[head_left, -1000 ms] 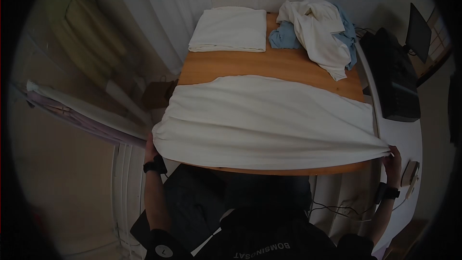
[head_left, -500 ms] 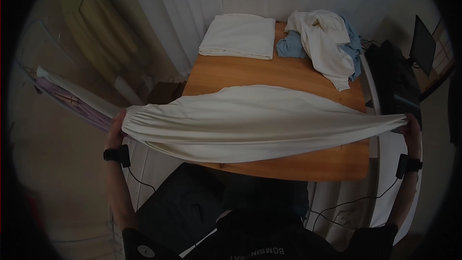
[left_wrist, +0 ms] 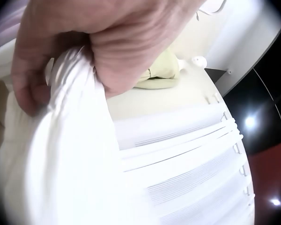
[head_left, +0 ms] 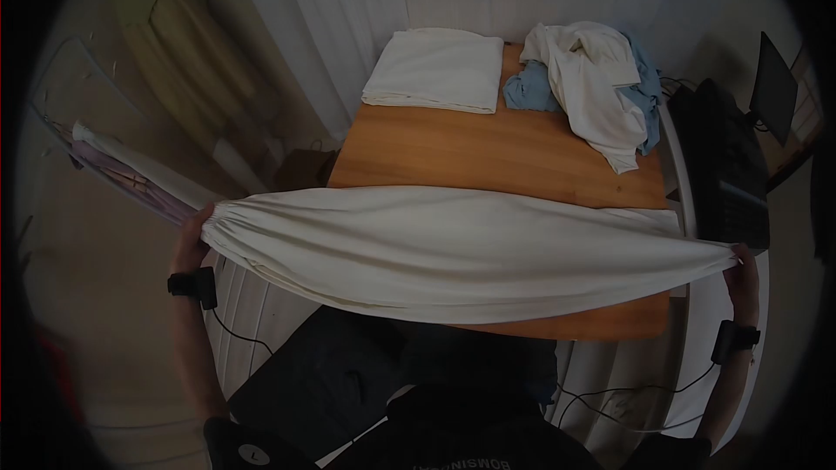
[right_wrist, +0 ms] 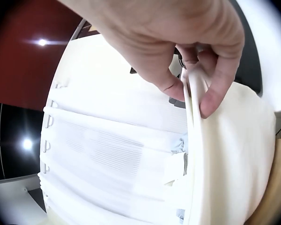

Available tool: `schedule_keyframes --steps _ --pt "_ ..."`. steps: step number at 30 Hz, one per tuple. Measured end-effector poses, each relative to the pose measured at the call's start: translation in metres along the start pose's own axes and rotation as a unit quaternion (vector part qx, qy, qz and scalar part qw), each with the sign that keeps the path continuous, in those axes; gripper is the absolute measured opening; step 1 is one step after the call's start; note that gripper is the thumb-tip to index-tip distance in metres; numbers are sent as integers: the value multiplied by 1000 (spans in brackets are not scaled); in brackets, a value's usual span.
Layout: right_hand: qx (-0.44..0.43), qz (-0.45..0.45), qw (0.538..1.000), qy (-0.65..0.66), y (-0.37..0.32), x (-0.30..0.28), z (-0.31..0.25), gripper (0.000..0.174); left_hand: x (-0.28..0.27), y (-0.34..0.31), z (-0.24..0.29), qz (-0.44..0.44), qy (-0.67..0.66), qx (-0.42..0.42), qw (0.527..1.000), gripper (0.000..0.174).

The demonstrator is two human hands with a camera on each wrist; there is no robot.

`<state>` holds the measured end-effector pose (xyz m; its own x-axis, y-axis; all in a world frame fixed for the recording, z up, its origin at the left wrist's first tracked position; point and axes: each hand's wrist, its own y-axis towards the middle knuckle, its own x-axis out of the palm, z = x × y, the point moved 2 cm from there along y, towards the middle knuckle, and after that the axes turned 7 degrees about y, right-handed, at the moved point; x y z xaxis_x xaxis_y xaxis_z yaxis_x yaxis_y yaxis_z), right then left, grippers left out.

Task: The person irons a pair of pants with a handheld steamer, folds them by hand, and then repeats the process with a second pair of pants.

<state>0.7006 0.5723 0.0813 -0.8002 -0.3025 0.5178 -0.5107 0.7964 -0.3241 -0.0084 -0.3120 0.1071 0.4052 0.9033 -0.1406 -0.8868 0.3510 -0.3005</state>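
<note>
A long white cloth point(head_left: 453, 252) stretches across the front of the wooden table, sagging in the middle between the two hands. The left hand point(head_left: 193, 239) grips its gathered, elastic-looking left end; in the left wrist view the left hand point(left_wrist: 103, 37) has its fingers curled round the bunched fabric point(left_wrist: 79, 140). At the cloth's right end is the right hand point(head_left: 742, 278). The right wrist view shows the right hand point(right_wrist: 178, 42) pinching the folded edge of the cloth point(right_wrist: 229, 150) between thumb and fingers. Part of the cloth touches the tabletop at the right.
A folded white cloth point(head_left: 434, 70) lies at the back left of the wooden table point(head_left: 435, 144). A crumpled white and blue pile point(head_left: 592, 87) lies at the back right. Beyond the right edge are a black object point(head_left: 718, 165) and a monitor point(head_left: 773, 91). A drying rack stands at the left.
Both hands have moved outward since the first frame, lifting the cloth's ends and drawing it taut. Over the last half second they have lowered slightly, and the cloth has come nearer the body.
</note>
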Motion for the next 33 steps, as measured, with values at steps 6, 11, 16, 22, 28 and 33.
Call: schedule_keyframes --steps 6,11,16,22,28,33 --pt "-425 -168 628 -630 29 37 -24 41 -12 30 35 -15 -76 38 996 36" --pt "-470 -114 727 -488 128 30 -94 44 -24 85 71 -22 -138 75 987 36" --pt "-520 -112 636 -559 107 48 -116 37 -19 58 87 -6 -192 147 970 44" --pt "-141 -55 985 -78 58 23 34 26 16 65 -19 2 -252 83 964 49" --pt "-116 90 955 -259 2 44 123 25 14 62 -101 106 -157 -117 975 51" --pt "-165 110 888 -414 -22 57 134 18 16 71 -132 41 -239 -65 968 52"
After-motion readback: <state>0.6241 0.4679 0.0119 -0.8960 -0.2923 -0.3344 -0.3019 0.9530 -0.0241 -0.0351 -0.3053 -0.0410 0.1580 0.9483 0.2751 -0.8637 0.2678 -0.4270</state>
